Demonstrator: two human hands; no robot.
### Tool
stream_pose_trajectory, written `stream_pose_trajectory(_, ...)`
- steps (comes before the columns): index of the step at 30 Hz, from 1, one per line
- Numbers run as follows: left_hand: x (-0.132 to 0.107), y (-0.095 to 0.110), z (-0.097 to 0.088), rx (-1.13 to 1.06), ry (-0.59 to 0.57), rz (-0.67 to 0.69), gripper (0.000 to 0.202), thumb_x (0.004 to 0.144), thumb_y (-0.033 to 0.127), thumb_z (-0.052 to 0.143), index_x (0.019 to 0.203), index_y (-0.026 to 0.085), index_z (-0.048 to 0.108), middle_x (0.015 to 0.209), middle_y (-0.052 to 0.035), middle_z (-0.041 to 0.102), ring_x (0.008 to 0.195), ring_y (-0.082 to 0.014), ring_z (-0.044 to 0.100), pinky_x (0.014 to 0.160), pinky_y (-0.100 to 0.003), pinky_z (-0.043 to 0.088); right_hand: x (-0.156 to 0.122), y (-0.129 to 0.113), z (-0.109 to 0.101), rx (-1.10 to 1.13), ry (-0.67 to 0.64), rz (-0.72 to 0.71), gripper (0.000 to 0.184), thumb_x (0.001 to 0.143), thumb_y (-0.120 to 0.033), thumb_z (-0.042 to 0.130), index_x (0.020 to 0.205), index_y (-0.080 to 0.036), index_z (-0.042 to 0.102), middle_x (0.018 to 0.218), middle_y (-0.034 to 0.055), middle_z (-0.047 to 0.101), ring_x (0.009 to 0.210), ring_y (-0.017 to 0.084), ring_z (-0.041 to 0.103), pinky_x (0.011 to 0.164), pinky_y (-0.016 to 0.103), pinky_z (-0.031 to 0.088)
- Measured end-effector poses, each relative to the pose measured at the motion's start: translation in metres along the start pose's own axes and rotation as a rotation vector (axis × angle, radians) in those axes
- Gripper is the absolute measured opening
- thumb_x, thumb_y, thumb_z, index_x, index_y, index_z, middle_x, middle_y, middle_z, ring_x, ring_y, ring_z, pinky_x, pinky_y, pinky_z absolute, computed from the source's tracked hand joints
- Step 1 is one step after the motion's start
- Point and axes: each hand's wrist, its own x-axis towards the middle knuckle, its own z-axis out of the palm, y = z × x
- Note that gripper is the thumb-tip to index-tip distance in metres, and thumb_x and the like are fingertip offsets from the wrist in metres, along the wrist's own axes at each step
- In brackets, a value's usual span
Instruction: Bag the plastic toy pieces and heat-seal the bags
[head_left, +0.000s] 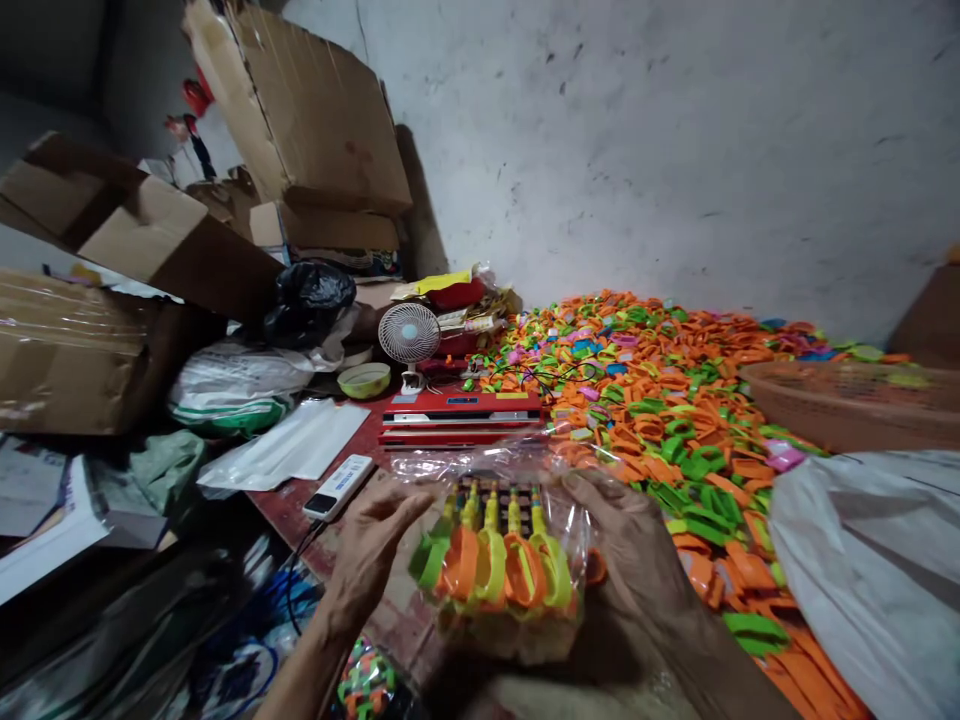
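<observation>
Clear plastic bag (491, 625), seen from the head camera, sits upright between the two hands, above the near edge of the red table (289, 510). Its film is thin, glossy and wrinkled, crumpled loosely along the top. Inside stands a row of smooth, looped plastic pieces (491, 565) in green, orange and yellow, with slim yellow stems rising behind them. The right hand (634, 535) grasps the film at the upper right corner, thumb over it. The left hand (375, 535) is at the left edge, thumb stretched toward the film; I cannot tell whether its fingers pinch it.

Just beyond the bag lies a hard, boxy red sealer (461, 415), partly covered by the film, with a round-caged fan (409, 335) behind. A white power strip (339, 487) rests near the left hand. Heaped loose plastic parts (675, 400), mostly orange, crowd the right side, beside a crinkled white sack (870, 560). Creased cardboard boxes (322, 110) stack up at left.
</observation>
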Motion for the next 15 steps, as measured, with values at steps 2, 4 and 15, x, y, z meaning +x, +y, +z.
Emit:
stream_pose_trajectory(2, -0.013, 0.007, -0.002, -0.059, 0.095, -0.028, 0.022, 0.062, 0.046, 0.078, 0.062, 0.025, 0.072, 0.070, -0.0031, 0.071, 0.074, -0.0244, 0.064, 0.072, -0.034, 0.052, -0.009, -0.011, -0.003, 0.060, 0.056, 0.012, 0.029, 0.066, -0.046, 0.085, 0.082, -0.022, 0.078, 0.091, 0.0062, 0.076, 0.087, 0.025, 0.070, 0.076, 0.033, 0.058)
stream_pose_trajectory(4, -0.022, 0.014, -0.002, -0.086, 0.175, -0.048, 0.021, 0.060, 0.043, 0.081, 0.060, 0.025, 0.070, 0.065, -0.0015, 0.069, 0.066, -0.0213, 0.061, 0.064, -0.031, 0.050, -0.015, -0.020, -0.004, 0.028, 0.115, -0.004, 0.030, 0.064, -0.046, 0.086, 0.079, -0.022, 0.077, 0.085, 0.0064, 0.075, 0.079, 0.023, 0.070, 0.069, 0.031, 0.058)
stream_pose_trajectory(15, 0.058, -0.028, 0.014, 0.046, -0.024, -0.126, 0.044, 0.056, 0.061, 0.073, 0.057, 0.019, 0.059, 0.058, -0.0017, 0.059, 0.057, -0.0160, 0.050, 0.057, -0.027, 0.039, 0.089, 0.056, 0.004, -0.129, 0.042, 0.086, 0.052, 0.055, -0.063, 0.081, 0.068, -0.015, 0.065, 0.060, 0.0012, 0.064, 0.050, 0.013, 0.058, 0.048, 0.026, 0.048)
